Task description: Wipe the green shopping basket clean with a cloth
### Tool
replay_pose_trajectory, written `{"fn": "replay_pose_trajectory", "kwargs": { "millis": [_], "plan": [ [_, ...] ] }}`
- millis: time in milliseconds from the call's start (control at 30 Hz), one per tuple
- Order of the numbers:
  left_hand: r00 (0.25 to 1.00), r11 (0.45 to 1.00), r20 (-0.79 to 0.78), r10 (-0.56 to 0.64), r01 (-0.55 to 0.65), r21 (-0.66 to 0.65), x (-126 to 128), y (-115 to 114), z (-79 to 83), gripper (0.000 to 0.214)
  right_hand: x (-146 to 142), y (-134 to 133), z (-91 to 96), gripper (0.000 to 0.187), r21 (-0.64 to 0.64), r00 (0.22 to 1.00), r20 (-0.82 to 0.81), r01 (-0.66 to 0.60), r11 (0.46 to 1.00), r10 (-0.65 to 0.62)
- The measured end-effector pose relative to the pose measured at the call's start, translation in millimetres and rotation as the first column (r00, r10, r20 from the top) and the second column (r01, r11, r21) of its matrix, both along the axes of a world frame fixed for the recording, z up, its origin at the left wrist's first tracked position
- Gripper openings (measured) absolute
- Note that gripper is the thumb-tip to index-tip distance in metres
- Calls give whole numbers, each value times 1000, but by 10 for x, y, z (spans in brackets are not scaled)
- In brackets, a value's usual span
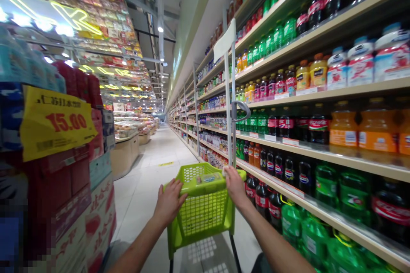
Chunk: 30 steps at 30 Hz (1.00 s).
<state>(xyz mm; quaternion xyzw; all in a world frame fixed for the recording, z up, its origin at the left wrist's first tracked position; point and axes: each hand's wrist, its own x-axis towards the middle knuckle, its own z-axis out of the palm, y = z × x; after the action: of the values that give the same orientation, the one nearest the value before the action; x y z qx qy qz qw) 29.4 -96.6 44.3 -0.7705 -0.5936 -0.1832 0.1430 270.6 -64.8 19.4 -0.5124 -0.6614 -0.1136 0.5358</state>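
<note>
A lime-green plastic shopping cart [205, 217] with a perforated basket is in front of me in the aisle. My left hand [169, 200] rests over the left end of its handle [205, 185], fingers bent over the bar. At the handle's right end my right hand [236, 184] is closed round the bar. A small whitish patch shows by the right fingers; I cannot make out what it is. A label panel lies on the middle of the handle. The inside of the basket is mostly hidden behind the handle.
Shelves of bottled drinks [286, 119] run along the right, close to the cart. A white metal ladder [229, 106] leans against them. Stacked boxes with a yellow price sign [57, 121] stand close on the left. The pale tiled floor [156, 149] stretches ahead past display counters [124, 153].
</note>
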Motion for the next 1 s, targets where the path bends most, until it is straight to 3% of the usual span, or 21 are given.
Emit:
{"fn": "replay_pose_trajectory", "kwargs": {
  "millis": [133, 200, 267, 400, 467, 633, 700, 867, 933, 1000],
  "plan": [
    [1000, 1000, -23, 5, -5, 4, 18, 0, 9, 41, -591, -108, -26, 36, 120, 943, 224, -276, 954, 245],
    [1000, 1000, -29, 5, -5, -10, -1, -6, 23, 42, -626, -113, -19, 36, 129, 907, 310, -336, 933, 284],
    [1000, 1000, -28, 9, -9, -24, -20, -20, 36, 42, -373, -57, -29, 35, 127, 936, 273, -265, 956, 223],
    [1000, 999, -17, 13, -14, -29, -5, -45, 41, 42, 231, 68, -110, 33, 115, 999, 29, 20, 993, -24],
    [1000, 1000, -15, 18, -18, -23, 23, -43, 35, 43, 157, 45, -148, 34, 142, 999, -20, 36, 989, -34],
    [999, 999, -28, 20, -21, -34, 39, -9, 36, 44, -593, -124, -120, 36, 209, 937, 269, -282, 936, 222],
    [999, 999, -28, 17, -18, -41, 18, -4, 41, 44, -543, -104, -97, 37, 195, 926, 309, -286, 938, 218],
    [1000, 1000, -10, 10, -10, -10, 8, -10, 12, 42, 185, 81, -123, 37, 122, 998, 54, 6, 993, -13],
    [1000, 1000, -8, 10, -10, 8, 34, -6, -5, 42, 150, 71, -126, 37, 104, 1000, 19, 20, 994, -23],
    [1000, 1000, -15, 10, -10, 15, 61, 1, -13, 42, -142, 2, -106, 36, 122, 995, 71, -72, 990, 64]
  ]
}}
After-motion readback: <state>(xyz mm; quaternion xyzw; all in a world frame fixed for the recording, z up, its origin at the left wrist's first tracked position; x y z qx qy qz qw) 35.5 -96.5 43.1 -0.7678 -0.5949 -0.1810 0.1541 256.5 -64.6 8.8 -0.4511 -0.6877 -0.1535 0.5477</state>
